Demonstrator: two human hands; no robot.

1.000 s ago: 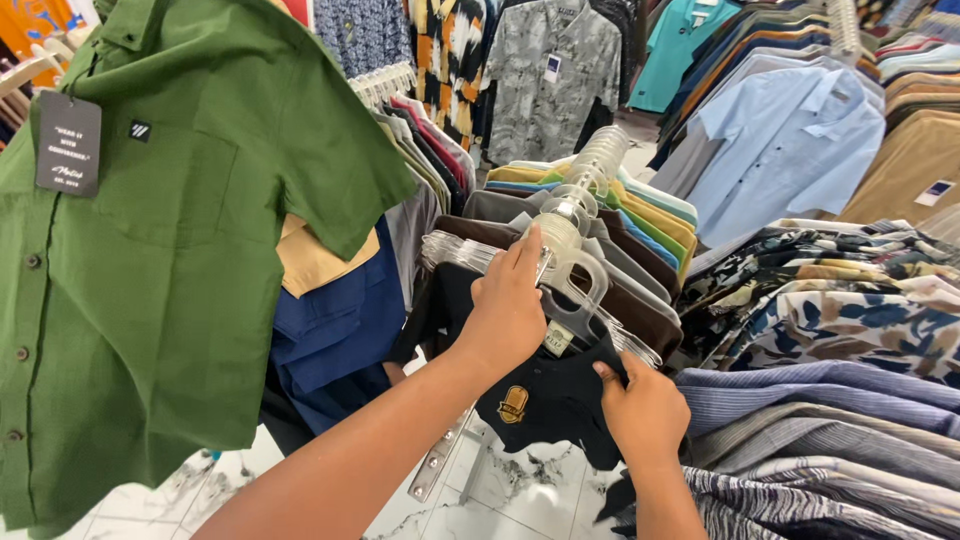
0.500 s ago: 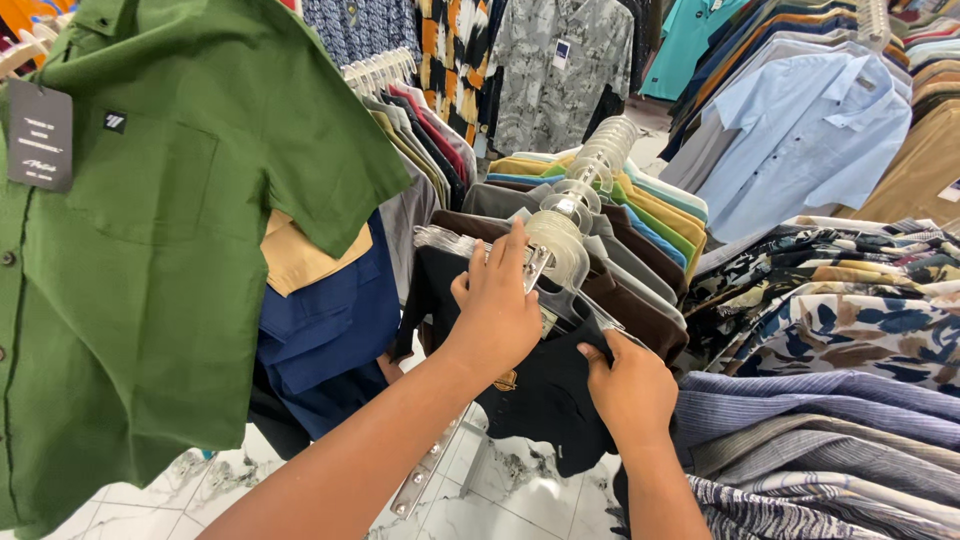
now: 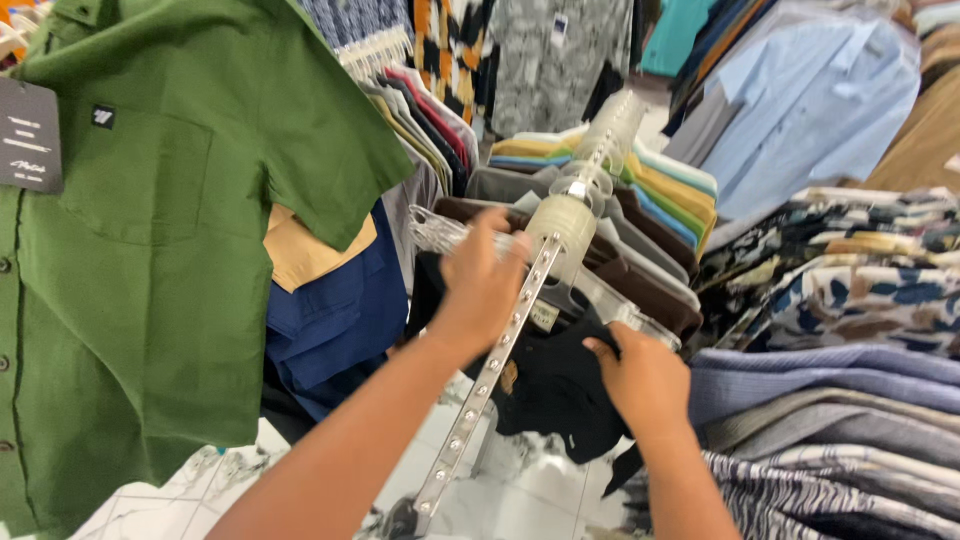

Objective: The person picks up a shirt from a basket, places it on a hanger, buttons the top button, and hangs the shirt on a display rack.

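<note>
My left hand (image 3: 482, 285) reaches forward and grips the clear plastic hanger (image 3: 440, 230) of a black shirt (image 3: 548, 385) at the front of a slanted metal display arm (image 3: 495, 365). My right hand (image 3: 640, 378) holds the black shirt's fabric lower down on the right side. Behind the black shirt hang brown, grey and pastel shirts (image 3: 640, 205) on the same arm, each on a clear hanger.
A large green short-sleeved shirt (image 3: 150, 240) with a dark tag (image 3: 28, 135) hangs at the left, with navy and tan shirts (image 3: 330, 300) behind it. Patterned and blue striped shirts (image 3: 830, 390) crowd the right. A pale marble-look floor (image 3: 500, 490) shows below.
The view has moved closer to the rack. My left hand has shifted up onto the black shirt's hanger, and my right hand has stayed on the black fabric.
</note>
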